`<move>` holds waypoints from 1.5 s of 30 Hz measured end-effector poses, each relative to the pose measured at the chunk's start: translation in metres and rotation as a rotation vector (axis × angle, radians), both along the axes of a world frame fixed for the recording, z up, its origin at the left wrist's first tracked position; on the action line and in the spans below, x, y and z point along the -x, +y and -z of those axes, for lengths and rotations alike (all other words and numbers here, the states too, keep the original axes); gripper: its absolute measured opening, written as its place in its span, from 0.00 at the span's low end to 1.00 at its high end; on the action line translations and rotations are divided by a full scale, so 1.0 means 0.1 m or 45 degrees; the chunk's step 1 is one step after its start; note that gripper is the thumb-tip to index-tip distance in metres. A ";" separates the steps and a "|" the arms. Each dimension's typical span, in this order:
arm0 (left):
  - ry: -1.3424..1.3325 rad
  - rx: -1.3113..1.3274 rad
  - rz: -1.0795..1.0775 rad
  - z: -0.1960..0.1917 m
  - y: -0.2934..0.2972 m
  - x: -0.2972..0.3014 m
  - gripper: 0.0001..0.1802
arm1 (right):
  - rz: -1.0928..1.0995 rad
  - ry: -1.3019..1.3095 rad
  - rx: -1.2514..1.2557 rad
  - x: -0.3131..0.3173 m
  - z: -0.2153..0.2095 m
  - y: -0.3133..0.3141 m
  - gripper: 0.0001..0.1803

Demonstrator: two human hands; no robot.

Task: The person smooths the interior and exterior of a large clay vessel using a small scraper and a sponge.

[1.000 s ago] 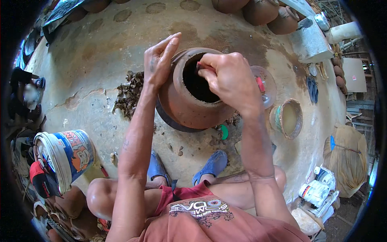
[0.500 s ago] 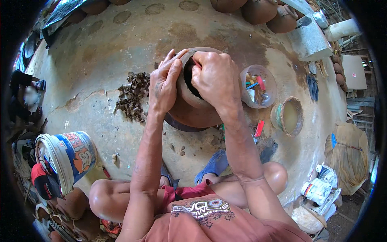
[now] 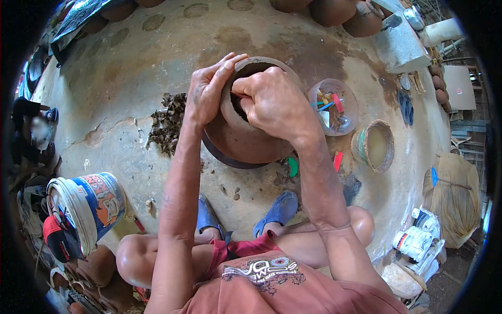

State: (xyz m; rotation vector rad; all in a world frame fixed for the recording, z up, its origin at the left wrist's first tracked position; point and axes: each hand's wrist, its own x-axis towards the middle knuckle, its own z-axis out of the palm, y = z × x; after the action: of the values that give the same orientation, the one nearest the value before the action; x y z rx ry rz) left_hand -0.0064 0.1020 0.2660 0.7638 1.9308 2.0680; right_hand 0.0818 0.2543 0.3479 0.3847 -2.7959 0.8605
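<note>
Brown clay pot (image 3: 246, 142) sits on the floor (image 3: 120, 110) in front of the person, centre of scene, mouth tipped up into view; dark round base (image 3: 235, 163) shows under its near-left side; left hand (image 3: 209, 90) lies along the left of the pot's rim, fingers straight and close together, tips at the far side, thumb alongside, palm side to the clay; right hand (image 3: 274, 103) is over the mouth, knuckles up, fingers curled narrow with tips down inside; can't tell whether it grips anything, fingertips are hidden.

Left of pot: heap of dark curled scraps (image 3: 166, 125), near but apart; right of pot: clear tub (image 3: 351, 96) with small bits in it, incl. a red piece (image 3: 337, 103) and a blue piece (image 3: 326, 106); further right, bucket (image 3: 361, 148) of cloudy liquid; near side of tub, second red piece (image 3: 338, 161) on the floor, just right of the right forearm; green piece (image 3: 293, 166) by the pot's near-right side.

Blue clogs (image 3: 280, 208) on the person's feet, near side of pot; near left, printed pail (image 3: 107, 201) with a red-and-black cap (image 3: 56, 238) against it; far right, round clay pots (image 3: 334, 11) beside a concrete block (image 3: 400, 46).
</note>
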 end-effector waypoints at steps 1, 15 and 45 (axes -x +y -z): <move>-0.015 0.005 0.031 0.00 0.01 0.05 0.23 | -0.039 -0.013 -0.029 0.00 -0.01 0.02 0.04; 0.079 0.367 0.005 -0.07 0.27 0.62 0.30 | -0.581 -0.219 -0.331 0.08 -0.43 0.50 0.06; 0.175 0.104 -0.578 0.07 0.00 -0.63 0.23 | -0.259 -0.026 -0.118 0.07 -0.12 0.20 0.08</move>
State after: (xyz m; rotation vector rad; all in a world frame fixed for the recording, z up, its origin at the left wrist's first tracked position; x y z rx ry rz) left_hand 0.0571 0.1018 0.2586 0.4936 2.4347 2.2038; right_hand 0.0750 0.2746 0.3603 0.6891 -2.8591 0.7791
